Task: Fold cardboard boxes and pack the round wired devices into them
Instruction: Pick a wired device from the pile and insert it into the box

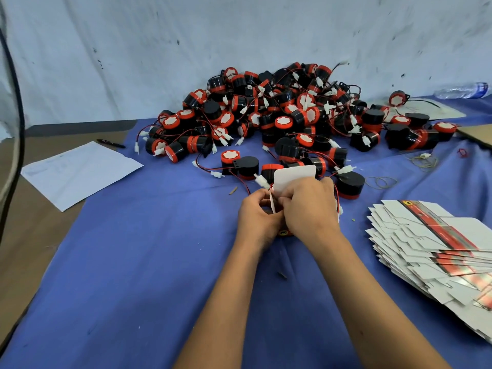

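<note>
- Blue cloth (133, 262) covers the table, with a scuffed white wall (239, 35) behind it.
- Both hands meet at the middle of the cloth, closed around one small box (294, 177) held between them.
- Left hand (257, 218) is curled, its fingertips (262, 198) pinching a narrow white side flap that stands on edge between the two hands.
- Right hand (310, 206) is curled over the top of the box and hides most of it; how its fingers grip beneath cannot be seen.
- One white, round-cornered flap rises above the right hand, standing upright and tipped a little away from the person.
- A red and black printed patch of the box shows below the hands, at the near end, so the box seems to run up from the cloth to the flap.
- Whether a device sits inside the box cannot be told.
- A large pile of devices (279, 118), round, black and red with red-black wires and white plugs, lies just beyond the hands, reaching back to the wall.
- One device (348, 183) lies just right of the right hand, black face up.
- A fanned stack of flat boxes (431, 251), white with red and black stripes, lies to the right.
- Paper (80, 171) and a pen (110, 143) lie far left; rubber bands (380, 182) and a bottle (463, 90) far right.
</note>
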### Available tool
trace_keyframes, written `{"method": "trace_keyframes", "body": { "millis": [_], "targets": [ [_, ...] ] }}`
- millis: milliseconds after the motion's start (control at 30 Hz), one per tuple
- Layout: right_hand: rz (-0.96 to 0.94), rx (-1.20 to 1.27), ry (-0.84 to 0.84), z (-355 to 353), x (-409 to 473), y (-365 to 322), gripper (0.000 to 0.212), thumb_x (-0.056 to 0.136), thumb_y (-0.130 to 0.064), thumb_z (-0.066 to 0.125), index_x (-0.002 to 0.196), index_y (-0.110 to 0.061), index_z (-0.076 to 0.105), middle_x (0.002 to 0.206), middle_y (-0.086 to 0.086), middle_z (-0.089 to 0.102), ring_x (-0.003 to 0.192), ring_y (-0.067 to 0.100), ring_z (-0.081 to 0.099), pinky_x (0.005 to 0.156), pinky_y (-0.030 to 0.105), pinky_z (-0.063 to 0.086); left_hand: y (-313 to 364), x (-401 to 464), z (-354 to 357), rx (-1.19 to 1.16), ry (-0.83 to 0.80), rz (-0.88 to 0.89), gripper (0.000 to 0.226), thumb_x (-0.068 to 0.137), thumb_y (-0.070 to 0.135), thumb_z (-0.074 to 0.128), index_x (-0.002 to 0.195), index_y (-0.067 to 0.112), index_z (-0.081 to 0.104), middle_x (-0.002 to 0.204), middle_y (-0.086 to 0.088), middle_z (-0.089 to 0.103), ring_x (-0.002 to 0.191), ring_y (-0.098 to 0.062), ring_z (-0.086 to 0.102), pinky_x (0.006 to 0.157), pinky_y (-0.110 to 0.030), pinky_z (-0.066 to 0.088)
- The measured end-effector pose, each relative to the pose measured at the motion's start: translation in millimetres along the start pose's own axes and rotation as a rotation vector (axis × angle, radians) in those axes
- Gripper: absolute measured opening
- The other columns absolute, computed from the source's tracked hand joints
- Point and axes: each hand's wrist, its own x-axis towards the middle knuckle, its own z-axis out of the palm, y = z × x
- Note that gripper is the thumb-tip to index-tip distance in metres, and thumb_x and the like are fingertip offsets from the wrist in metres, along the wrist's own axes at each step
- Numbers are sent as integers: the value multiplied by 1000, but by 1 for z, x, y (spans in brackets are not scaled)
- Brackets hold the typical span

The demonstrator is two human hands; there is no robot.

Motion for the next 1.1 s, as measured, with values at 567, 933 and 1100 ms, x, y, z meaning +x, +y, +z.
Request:
{"method": "trace_keyframes", "body": {
  "millis": [567, 933, 1100],
  "targets": [
    [-18, 128, 85, 8, 10, -14, 59, 98, -62, 50, 59, -18, 54, 56, -1, 52, 59, 21, 49, 63, 34, 35, 11, -9, 3, 351, 43, 144, 32, 90, 8, 64, 71, 29, 50, 59, 8, 56, 55, -7, 51, 48, -16, 35],
    [-92, 245, -214, -8, 15, 7, 42, 102, -29, 47, 71, -5, 63, 68, 6, 61, 71, 24, 54, 66, 38, 39, 17, -15, 5, -3, -52, 48, 32, 64, 18, 53, 89, 13, 73, 78, -22, 71, 67, -17, 58, 55, -36, 53],
    [-105, 242, -236, -13, 13, 14, 30, 99, -16, 56, 74, -3, 66, 70, 9, 62, 69, 26, 55, 58, 35, 42, 15, -15, 12, -15, 18, 32, 25, 75, 0, 65, 98, 7, 73, 89, -17, 74, 85, -37, 70, 78, -56, 60]
  ]
}}
